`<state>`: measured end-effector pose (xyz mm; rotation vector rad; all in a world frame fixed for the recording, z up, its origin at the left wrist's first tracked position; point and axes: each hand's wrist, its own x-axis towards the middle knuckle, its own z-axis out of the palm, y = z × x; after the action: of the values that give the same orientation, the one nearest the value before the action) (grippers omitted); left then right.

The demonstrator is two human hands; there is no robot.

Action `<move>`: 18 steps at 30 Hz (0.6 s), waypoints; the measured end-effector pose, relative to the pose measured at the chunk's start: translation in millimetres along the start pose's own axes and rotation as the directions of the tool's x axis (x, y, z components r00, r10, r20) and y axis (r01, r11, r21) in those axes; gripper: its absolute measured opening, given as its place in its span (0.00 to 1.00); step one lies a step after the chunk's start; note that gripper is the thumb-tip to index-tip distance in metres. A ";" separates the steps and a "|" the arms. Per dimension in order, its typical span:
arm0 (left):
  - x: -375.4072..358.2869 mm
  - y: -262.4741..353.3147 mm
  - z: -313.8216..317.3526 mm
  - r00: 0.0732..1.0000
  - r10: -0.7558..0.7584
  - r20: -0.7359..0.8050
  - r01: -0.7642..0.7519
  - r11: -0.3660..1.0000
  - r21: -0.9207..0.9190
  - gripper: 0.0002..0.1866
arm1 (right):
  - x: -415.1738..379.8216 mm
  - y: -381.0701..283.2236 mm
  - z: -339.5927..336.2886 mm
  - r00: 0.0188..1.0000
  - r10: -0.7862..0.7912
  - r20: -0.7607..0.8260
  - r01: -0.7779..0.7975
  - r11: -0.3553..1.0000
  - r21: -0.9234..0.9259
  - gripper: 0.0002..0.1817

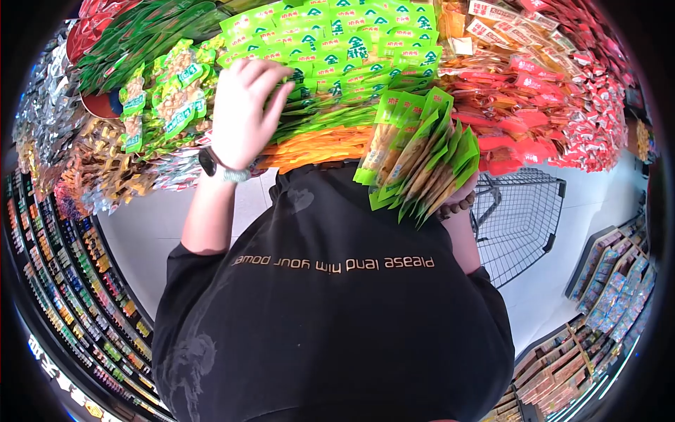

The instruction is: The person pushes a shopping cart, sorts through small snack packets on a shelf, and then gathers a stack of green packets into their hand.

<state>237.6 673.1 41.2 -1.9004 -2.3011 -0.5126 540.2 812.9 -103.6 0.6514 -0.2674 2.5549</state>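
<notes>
My left hand (246, 105), with a dark watch and a light band at the wrist, hovers over or touches the left side of a display of bright green snack packets (330, 49). Its thumb stands apart from the bent fingers, and I see nothing held in it. At the right, my right hand (466, 191) grips a fanned bunch of green-edged clear snack packets (415, 151) with brownish contents. Those packets cover most of its fingers. Beneath the bright green rows lies a layer of orange packets (316, 148), close to my waist.
Bags of nuts (184, 81) lie left of the green rows, red packets (524, 112) to the right. A black wire shopping cart (520, 218) stands right of my body. Product shelves (70, 281) curve along the left; more stocked racks (612, 281) stand at lower right.
</notes>
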 end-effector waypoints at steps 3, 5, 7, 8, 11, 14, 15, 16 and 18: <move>-22.1 9.0 3.1 0.997 -0.065 0.041 0.062 0.996 0.067 0.15 | 1.1 0.4 1.0 1.000 -0.001 -0.002 0.001 1.000 -0.013 0.54; -31.3 10.9 5.3 0.995 -0.078 0.055 0.072 0.992 0.102 0.19 | -0.3 0.5 -0.3 1.000 -0.004 0.000 0.004 1.000 -0.011 0.55; -35.7 15.3 3.9 0.995 -0.090 0.043 0.085 0.990 0.112 0.19 | -2.6 -0.8 -0.3 1.000 0.002 -0.029 -0.001 1.000 0.009 0.54; -37.6 18.0 3.1 0.995 -0.097 0.036 0.092 0.989 0.119 0.19 | -3.9 -1.4 -0.2 0.999 0.004 -0.044 -0.004 1.000 0.019 0.54; -45.6 17.0 4.9 0.988 -0.157 0.016 0.153 0.980 0.127 0.20 | -4.5 0.1 4.2 0.996 -0.004 -0.087 0.013 0.995 0.103 0.53; -49.8 10.4 3.8 0.981 -0.188 -0.054 0.190 0.981 0.038 0.20 | 0.1 1.0 6.0 0.998 -0.007 -0.063 0.013 0.996 0.092 0.53; -50.7 6.9 4.8 0.972 -0.209 -0.103 0.207 0.978 -0.035 0.20 | 2.3 1.1 6.8 0.999 -0.008 -0.048 0.012 0.997 0.082 0.53; -51.3 4.2 5.1 0.961 -0.233 -0.151 0.219 0.970 -0.109 0.20 | 4.5 1.3 7.6 0.999 -0.008 -0.033 0.011 0.997 0.071 0.53; -48.2 -1.1 -0.5 0.942 -0.274 -0.193 0.276 0.961 -0.017 0.19 | 8.1 1.3 9.2 1.000 0.000 -0.022 0.001 0.998 0.058 0.52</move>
<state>246.5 627.9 27.1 -1.4549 -2.4419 -0.6812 537.0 812.4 -91.7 0.6448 -0.1863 2.5764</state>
